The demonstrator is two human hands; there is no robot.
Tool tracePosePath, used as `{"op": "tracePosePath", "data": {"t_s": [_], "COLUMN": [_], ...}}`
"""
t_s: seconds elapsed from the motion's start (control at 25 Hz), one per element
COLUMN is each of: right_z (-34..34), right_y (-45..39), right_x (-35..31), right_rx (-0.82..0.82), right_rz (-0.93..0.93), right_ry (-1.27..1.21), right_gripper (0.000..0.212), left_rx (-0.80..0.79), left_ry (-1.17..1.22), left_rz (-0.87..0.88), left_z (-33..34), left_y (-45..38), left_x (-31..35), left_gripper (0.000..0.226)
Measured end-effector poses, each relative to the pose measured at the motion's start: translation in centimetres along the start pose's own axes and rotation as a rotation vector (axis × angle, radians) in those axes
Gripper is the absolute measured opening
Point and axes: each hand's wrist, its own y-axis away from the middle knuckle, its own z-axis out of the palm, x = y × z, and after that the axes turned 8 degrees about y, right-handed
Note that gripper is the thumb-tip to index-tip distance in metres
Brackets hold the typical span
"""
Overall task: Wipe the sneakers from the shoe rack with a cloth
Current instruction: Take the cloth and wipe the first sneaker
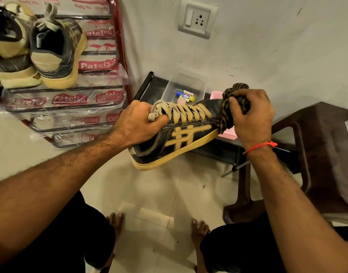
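The left hand (138, 123) grips a black sneaker (175, 134) at its collar, fingers curled into the shoe opening beside the tan laces (181, 111). The sneaker is held in the air above the tiled floor (159, 203), tilted, heel low and toward the person, toe raised and pointing to the right. Its outer side faces the camera, showing tan crossed stripes and a yellowed sole edge.

The right hand (252, 117) is closed around a bunched dark striped cloth (231, 105). The cloth is pressed against the toe of the sneaker, covering the toe cap; part of it stands up above the knuckles and part hangs down past the sole. A red thread (260, 147) circles the right wrist.

The two hands thus sit at opposite ends of the shoe: the left at the opening, the right at the toe, with the lacing between them.

Behind the sneaker, a low dark table (149, 85) carries a clear plastic container (185, 85) holding small tubes, and a pink perforated basket (228, 133) that is partly hidden by the cloth. A brown plastic chair (317, 154) stands at the right.

At upper left, a red-framed shoe rack (121, 46) with plastic-wrapped shelves holds a second black sneaker (56, 52) with a yellowed sole, heel outward, just beside further shoes at the frame edge. A wall switch and socket plate (196, 17) is mounted above the table.
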Motion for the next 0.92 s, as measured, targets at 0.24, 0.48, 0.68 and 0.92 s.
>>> {"op": "tracePosePath", "data": {"t_s": [0.24,0.48,0.68,0.92], "right_z": [0.7,1.5,1.2,0.8], "right_y": [1.4,4.8,5.8,5.7], "right_x": [-2.1,-6.1,-6.5,-7.8], "right_rx": [-0.254,-0.683,-0.622,-0.372], "right_rz": [-0.107,-0.288,-0.219,0.068], "right_ry": [0.04,-0.167,-0.441,-0.807], "right_gripper": [0.026,0.019,0.02,0.015], "left_rx": [0.036,0.157,0.313,0.024], "left_ry": [-0.091,0.038,0.485,0.676], "left_rz": [-0.025,-0.227,-0.464,-0.435], "left_z": [0.0,-0.1,-1.8,-2.2], "left_y": [0.1,-0.1,-1.4,-0.4], "left_x": [-0.2,-0.1,0.8,2.4], "left_gripper": [0.04,0.034,0.022,0.029]}}
